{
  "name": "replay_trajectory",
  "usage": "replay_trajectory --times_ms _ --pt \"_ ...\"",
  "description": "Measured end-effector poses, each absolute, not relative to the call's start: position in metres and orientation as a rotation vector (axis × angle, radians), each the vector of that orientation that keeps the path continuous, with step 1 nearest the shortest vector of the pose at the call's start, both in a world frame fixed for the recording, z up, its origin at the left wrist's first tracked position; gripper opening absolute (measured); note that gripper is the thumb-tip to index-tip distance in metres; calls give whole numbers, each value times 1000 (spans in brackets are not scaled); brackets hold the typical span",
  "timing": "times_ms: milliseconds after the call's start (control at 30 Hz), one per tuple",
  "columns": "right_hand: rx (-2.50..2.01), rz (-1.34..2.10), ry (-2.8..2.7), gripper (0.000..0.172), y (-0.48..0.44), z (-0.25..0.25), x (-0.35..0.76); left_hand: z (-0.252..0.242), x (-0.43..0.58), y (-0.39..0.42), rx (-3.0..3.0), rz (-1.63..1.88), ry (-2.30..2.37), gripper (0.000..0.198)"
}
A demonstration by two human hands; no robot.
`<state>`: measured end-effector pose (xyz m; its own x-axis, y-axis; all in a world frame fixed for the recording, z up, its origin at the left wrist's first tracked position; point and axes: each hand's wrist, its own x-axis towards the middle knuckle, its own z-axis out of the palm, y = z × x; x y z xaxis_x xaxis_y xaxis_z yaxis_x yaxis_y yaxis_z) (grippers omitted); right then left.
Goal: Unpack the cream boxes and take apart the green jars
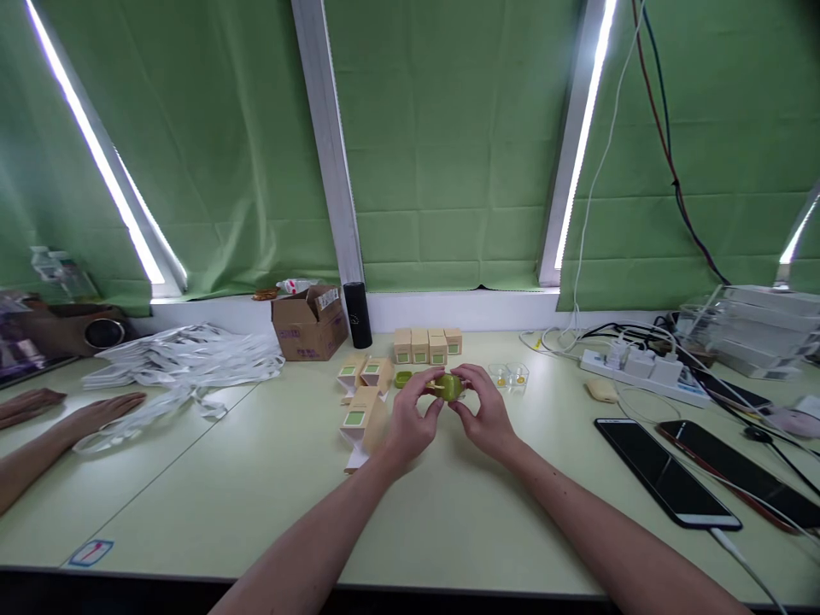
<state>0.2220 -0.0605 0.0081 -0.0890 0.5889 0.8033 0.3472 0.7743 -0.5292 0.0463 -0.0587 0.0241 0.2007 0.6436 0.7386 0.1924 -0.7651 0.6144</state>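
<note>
In the head view my left hand and my right hand meet over the middle of the table. Between their fingertips they hold a small round green object, whose exact kind I cannot make out. Fingers partly cover it on both sides. Just behind my left hand lies a flat green piece. Left of that hand are open small cardboard boxes with green labels, the nearest box close to my wrist. Two small clear cups with a bit of yellow in them stand beyond my right hand.
Closed small boxes stand in a row at the back. Left are a carton, a black cylinder, white straps and another person's hands. Right are phones, a power strip and cables.
</note>
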Motion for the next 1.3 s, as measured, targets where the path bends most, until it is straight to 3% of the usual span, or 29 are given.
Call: replay_trajectory --times_ms 367,667,1300 --pt "-753 304 -1754 48 -57 2 224 18 45 -49 2201 1723 945 24" --pt "-855 339 -1802 38 -58 8 224 20 47 -52 2210 1728 1049 18" --pt "-930 327 -1797 42 -52 5 227 19 48 -50 2087 1713 1144 15"
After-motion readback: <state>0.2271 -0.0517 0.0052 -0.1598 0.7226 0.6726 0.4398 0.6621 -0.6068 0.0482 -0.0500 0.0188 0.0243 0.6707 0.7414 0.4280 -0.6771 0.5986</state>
